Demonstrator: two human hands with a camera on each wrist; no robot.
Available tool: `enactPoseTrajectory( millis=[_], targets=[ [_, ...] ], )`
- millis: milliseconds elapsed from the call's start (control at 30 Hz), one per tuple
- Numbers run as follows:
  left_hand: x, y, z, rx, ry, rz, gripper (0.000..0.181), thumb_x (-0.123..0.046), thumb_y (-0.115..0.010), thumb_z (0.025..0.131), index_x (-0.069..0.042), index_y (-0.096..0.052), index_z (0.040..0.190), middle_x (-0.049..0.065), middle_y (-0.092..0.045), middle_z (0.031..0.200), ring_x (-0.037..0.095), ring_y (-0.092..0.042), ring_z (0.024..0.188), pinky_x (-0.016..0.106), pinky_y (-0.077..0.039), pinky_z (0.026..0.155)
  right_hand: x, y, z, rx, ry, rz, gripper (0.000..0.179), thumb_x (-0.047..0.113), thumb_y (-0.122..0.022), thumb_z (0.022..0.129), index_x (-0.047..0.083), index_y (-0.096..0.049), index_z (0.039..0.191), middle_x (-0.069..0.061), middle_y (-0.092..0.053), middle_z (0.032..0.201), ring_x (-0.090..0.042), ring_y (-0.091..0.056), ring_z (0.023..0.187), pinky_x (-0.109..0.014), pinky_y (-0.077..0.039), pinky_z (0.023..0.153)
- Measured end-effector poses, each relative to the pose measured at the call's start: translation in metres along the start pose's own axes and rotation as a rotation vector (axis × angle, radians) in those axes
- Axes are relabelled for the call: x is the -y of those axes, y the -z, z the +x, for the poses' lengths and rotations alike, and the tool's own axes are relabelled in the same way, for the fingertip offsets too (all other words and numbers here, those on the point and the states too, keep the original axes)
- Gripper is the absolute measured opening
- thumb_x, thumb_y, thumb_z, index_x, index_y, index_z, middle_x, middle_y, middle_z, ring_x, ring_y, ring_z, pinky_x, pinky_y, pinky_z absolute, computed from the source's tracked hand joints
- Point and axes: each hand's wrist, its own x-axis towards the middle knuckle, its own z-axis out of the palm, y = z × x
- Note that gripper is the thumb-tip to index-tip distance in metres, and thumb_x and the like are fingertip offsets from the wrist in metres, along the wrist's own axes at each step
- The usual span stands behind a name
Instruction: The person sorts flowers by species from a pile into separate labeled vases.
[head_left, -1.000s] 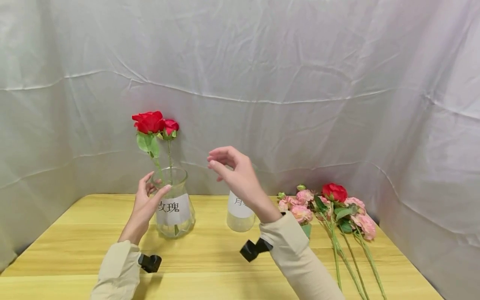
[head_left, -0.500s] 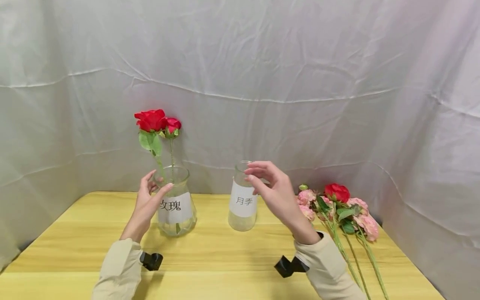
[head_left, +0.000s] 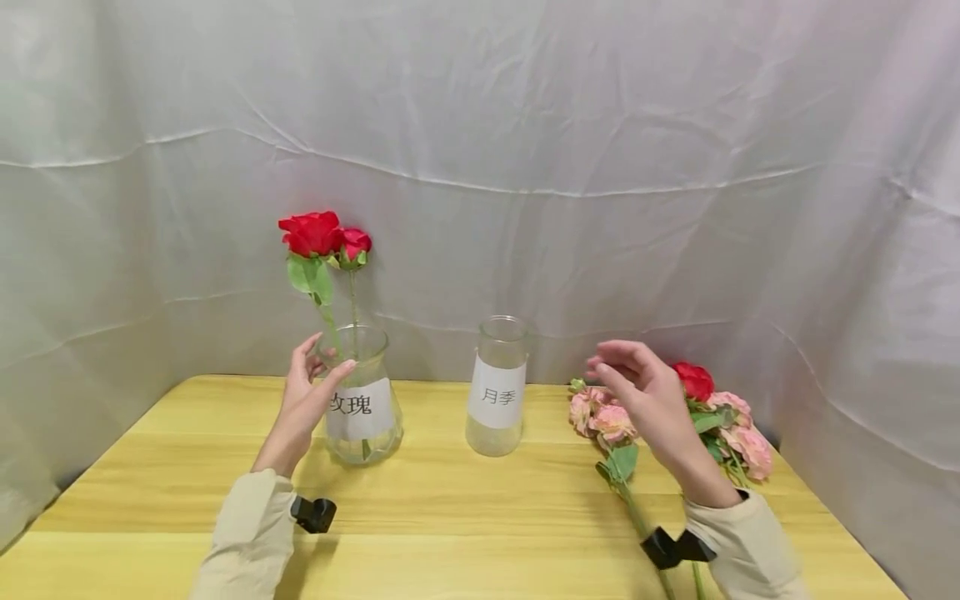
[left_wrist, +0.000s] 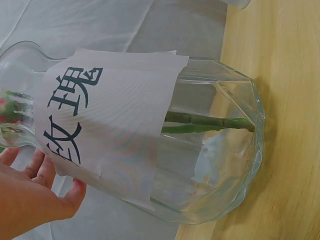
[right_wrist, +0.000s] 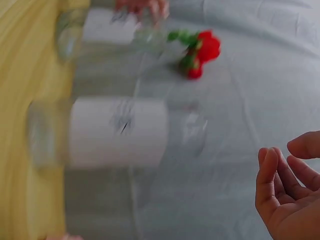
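Note:
My left hand (head_left: 302,408) holds the neck of a wide glass vase (head_left: 384,421), thumb at the front and fingers at the side. In the left wrist view its thumb (left_wrist: 75,196) meets the lower edge of the vase's paper label (left_wrist: 115,125). Two red roses, a larger one (head_left: 309,234) and a smaller one (head_left: 355,242), stand in this vase; a cut green stem (left_wrist: 215,122) reaches its bottom. My right hand (head_left: 656,408) is in the air over the flowers at the right, fingers loosely bent, holding nothing. It partly hides a red rose (head_left: 695,381) lying there.
A narrower labelled glass vase (head_left: 497,396) with no flowers stands mid-table between the hands. Pink flowers (head_left: 615,423) and more pink blooms (head_left: 748,450) lie at the right of the wooden table (head_left: 450,533), stems towards me. A grey cloth (head_left: 525,125) hangs behind.
My right hand has moved right and lower, from in front of the narrow vase to over the lying flowers. The left hand stays at the wide vase. The view has shifted slightly.

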Motion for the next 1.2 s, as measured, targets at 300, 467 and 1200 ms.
enactPoseTrajectory(
  millis=[300,467,1200],
  targets=[
    [0.001,-0.006,0.002,0.001,-0.01,-0.009,0.083,-0.028,-0.062,0.093,-0.01,-0.008,0.154,0.019,-0.032,0.143,0.031,-0.026,0.133,0.048,-0.023,0.11,-0.057,0.054,-0.022,-0.08,-0.09,-0.295,0.027,0.011,-0.059,0.097,-0.005,-0.057,0.119,0.001,-0.063,0.098,0.001,-0.06,0.081,-0.021,-0.052,0.061],
    [0.001,-0.008,0.004,0.012,-0.005,-0.014,0.084,-0.028,-0.063,0.093,-0.012,-0.008,0.154,0.019,-0.032,0.144,0.031,-0.025,0.134,0.048,-0.022,0.111,-0.086,0.082,-0.033,-0.105,-0.182,-0.326,0.031,0.013,-0.06,0.096,-0.008,-0.057,0.119,0.006,-0.065,0.091,0.001,-0.06,0.073,-0.021,-0.052,0.059],
    [0.001,-0.003,0.001,-0.009,0.009,-0.018,0.082,-0.026,-0.062,0.094,-0.012,-0.008,0.154,0.018,-0.032,0.144,0.03,-0.026,0.133,0.046,-0.023,0.11,-0.139,0.124,-0.055,0.074,-0.421,-0.27,0.039,0.002,-0.058,0.095,-0.022,-0.046,0.124,-0.027,-0.065,0.102,-0.005,-0.064,0.079,-0.033,-0.057,0.067]
  ],
)
